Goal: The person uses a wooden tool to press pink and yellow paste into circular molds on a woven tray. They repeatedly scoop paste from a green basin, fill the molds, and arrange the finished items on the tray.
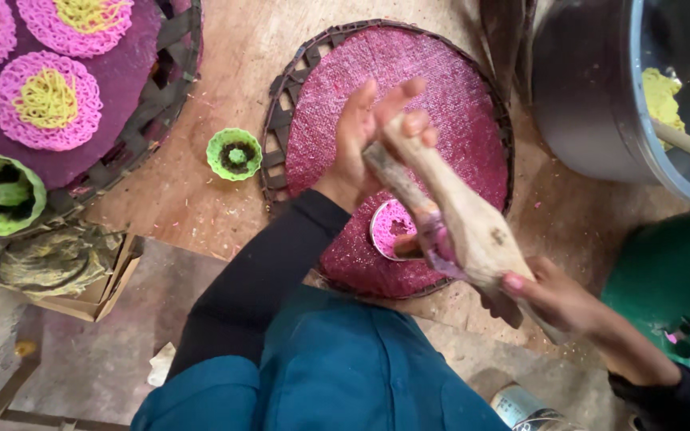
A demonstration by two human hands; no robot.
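From the head camera, the landmark is the round woven tray (473, 104), covered with a pink-stained mesh and lying on the dusty board in the middle of the picture. Above the tray's near half a wooden press (457, 211) with two long handles slants from upper left to lower right. The left hand (369, 132) grips the far handle ends, fingers wrapped over the top and clenched. The right hand (557, 299), at the tray's near-right edge, closes round the lower end of the press, thumb on the wood. Under the press, on the tray's near part, sits a small round metal cup (391, 229) smeared with pink dough; how the press and cup join is hidden by the wood.

Left of the tray stands a little green fluted mould (235, 153) on the board. Farther left is a second woven tray (161, 96) carrying pink-and-yellow noodle discs (48, 100), and at its near edge a larger green cup (0, 194). Right of the landmark tray a grey tub (600, 104) holds yellow dough (661, 94) and a stick.

Pressing well here seems to call for both hands squeezing evenly (a lopsided push would likely skew the strands), with the cup held level over the mesh and moved in a steady circle so the strands land inside the tray's rim.
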